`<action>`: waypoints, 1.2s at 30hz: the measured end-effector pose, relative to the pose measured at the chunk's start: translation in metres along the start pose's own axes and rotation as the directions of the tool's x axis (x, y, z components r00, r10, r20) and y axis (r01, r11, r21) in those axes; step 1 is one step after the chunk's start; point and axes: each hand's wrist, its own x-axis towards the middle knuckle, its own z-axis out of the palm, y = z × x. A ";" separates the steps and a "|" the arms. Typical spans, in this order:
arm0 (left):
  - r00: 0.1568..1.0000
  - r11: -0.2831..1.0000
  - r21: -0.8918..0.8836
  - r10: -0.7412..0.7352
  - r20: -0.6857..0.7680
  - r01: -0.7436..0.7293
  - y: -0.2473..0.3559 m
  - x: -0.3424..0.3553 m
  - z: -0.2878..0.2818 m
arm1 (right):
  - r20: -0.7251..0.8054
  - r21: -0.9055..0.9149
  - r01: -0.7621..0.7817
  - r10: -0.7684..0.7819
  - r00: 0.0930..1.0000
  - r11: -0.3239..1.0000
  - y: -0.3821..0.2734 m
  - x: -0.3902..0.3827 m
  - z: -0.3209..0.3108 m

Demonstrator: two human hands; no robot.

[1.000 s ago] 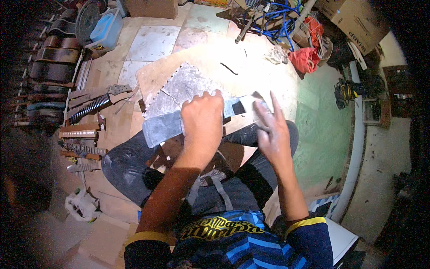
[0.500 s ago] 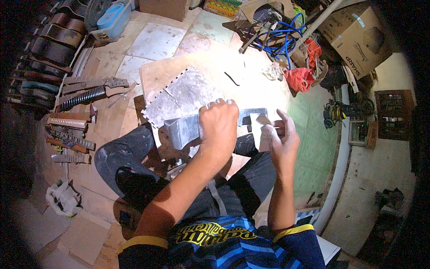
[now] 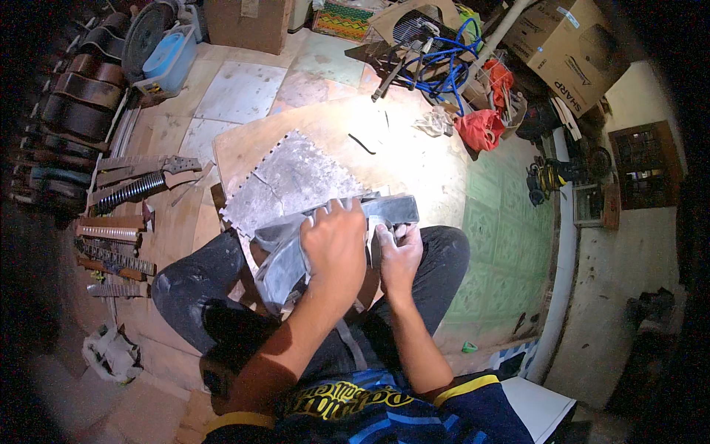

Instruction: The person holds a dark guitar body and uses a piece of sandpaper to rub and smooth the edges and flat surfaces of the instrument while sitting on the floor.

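A grey, dust-coated piece with curved edges (image 3: 279, 275), shaped like a guitar body, stands across my lap. My left hand (image 3: 334, 235) is clamped over its middle, fingers over the far edge. At its right end, my right hand (image 3: 399, 255) pinches a pale folded sheet, apparently sandpaper (image 3: 374, 235), against the inner curve. Part of that sheet is hidden by the thumb and fingers. Beyond the piece lies a grey foam mat with toothed edges (image 3: 292, 174), on a wooden board (image 3: 237, 148).
Guitar necks (image 3: 129, 191) and fretted pieces (image 3: 111, 234) lie on the floor to the left, beside stacked curved brown parts (image 3: 78, 111). Tangled blue cable (image 3: 444, 70), a red bag (image 3: 479, 130) and cardboard boxes (image 3: 569, 52) stand at the far right.
My right hand has moved left with the sheet, bringing it against the grey piece. That piece has turned and tilted, and my left hand has come slightly nearer and left with it.
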 end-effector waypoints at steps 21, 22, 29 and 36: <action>0.999 0.996 0.076 0.035 0.002 -0.035 0.006 -0.009 -0.005 | -0.206 -0.003 -0.058 0.056 0.977 0.998 0.003 -0.015 0.018; 0.999 0.995 0.089 0.033 0.025 -0.035 0.006 -0.010 -0.005 | -0.186 0.031 -0.097 0.102 0.977 0.995 0.002 -0.014 0.020; 0.999 0.997 0.062 0.035 0.042 -0.038 0.008 -0.014 -0.010 | -0.195 -0.136 -0.083 0.056 0.979 0.987 0.014 -0.027 0.015; 0.997 0.991 0.130 0.017 0.069 -0.026 0.009 -0.011 -0.007 | -0.210 0.008 -0.110 0.110 0.972 0.994 0.005 -0.018 0.021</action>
